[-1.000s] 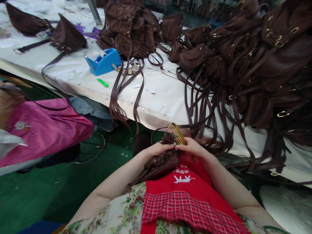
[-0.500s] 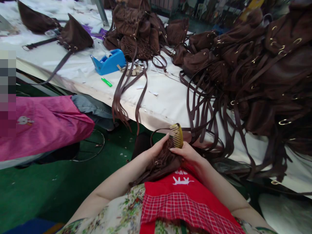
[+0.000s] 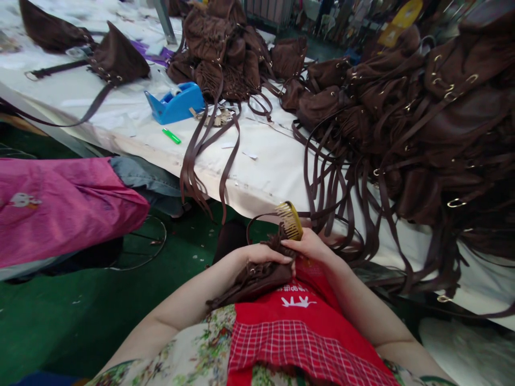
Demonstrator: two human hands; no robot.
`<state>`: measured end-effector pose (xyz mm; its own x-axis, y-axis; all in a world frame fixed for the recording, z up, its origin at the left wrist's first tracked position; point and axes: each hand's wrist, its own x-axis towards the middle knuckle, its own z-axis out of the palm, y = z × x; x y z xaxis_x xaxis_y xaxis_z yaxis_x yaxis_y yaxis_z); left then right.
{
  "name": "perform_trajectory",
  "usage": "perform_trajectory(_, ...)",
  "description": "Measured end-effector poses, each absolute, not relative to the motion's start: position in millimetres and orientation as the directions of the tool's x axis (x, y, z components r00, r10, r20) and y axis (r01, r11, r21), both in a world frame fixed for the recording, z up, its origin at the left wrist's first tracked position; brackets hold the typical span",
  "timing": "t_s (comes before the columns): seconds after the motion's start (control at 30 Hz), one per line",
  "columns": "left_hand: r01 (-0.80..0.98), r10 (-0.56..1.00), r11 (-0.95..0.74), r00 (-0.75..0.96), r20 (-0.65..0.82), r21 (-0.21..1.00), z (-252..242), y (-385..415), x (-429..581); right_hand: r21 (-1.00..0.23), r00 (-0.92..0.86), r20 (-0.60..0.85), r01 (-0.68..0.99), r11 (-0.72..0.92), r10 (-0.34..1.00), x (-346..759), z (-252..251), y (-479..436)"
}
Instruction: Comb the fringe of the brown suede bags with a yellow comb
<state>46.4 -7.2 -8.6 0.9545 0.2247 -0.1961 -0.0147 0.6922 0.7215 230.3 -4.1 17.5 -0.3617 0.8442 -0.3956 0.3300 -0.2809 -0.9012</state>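
My left hand (image 3: 267, 254) is closed on a dark brown fringed bag (image 3: 261, 277) held against my red apron (image 3: 293, 297). Its thumb presses across the top of the bag, pointing right. In my right hand (image 3: 311, 245) is a yellow wide-toothed comb (image 3: 293, 221), gripped at its lower end with the teeth facing left. The comb stands just above the bag's fringe (image 3: 277, 238); whether its teeth touch the strands I cannot tell. The right fingers are partly hidden behind the comb and bag.
A large heap of brown bags (image 3: 402, 118) covers the table's right side, straps hanging over the edge. Another pile (image 3: 225, 53) lies farther back. A blue tape dispenser (image 3: 177, 104) and a green lighter-like object (image 3: 171, 136) are on the white table (image 3: 257, 182). A person in pink (image 3: 68, 209) sits left.
My left hand has turned, its thumb swinging down from upright to lie across the bag. The comb has tilted slightly leftward. The whole view has shifted a little.
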Motion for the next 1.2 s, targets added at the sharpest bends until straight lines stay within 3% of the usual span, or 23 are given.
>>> perform_trajectory(0.1, -0.105, 0.33, 0.703, 0.924, -0.191, 0.704, -21, -7, 38, -0.898, -0.292, -0.348, 0.378, -0.226, 0.891, 240, 20, -8)
perform_trajectory(0.2, -0.181, 0.409, 0.715, 0.891, -0.195, 0.675, -32, -7, 31, -0.842, -0.208, -0.248, 0.529, -0.105, 0.946, 250, 26, -17)
perform_trajectory(0.3, -0.173, 0.406, 0.72, 0.891, -0.204, 0.672, -32, -9, 25, -0.681, -0.335, -0.168, 0.72, 0.136, 0.927, 252, 31, -31)
perform_trajectory(0.4, -0.124, 0.325, 0.688, 0.934, -0.151, 0.715, -16, -12, 24, -0.489, -0.463, -0.271, 0.821, 0.293, 0.844, 242, 29, -41)
perform_trajectory(0.6, -0.075, 0.064, 0.475, 0.997, 0.05, 0.877, 29, -10, 31, -0.381, -0.44, -0.385, 0.876, 0.295, 0.811, 212, 19, -38)
perform_trajectory(0.9, -0.028, 0.135, 0.013, 0.991, 0.026, 1.0, 40, -10, 36, -0.26, -0.405, -0.435, 0.912, 0.318, 0.804, 184, 27, -32)
perform_trajectory(1.03, 0.017, 0.117, -0.029, 0.993, -0.014, 0.999, 48, -10, 43, -0.35, -0.386, -0.459, 0.907, 0.236, 0.8, 190, 25, -26)
perform_trajectory(1.2, 0.005, 0.098, 0.191, 0.995, -0.024, 0.982, 46, -12, 39, -0.754, -0.519, -0.422, 0.656, 0.03, 0.743, 216, 17, -17)
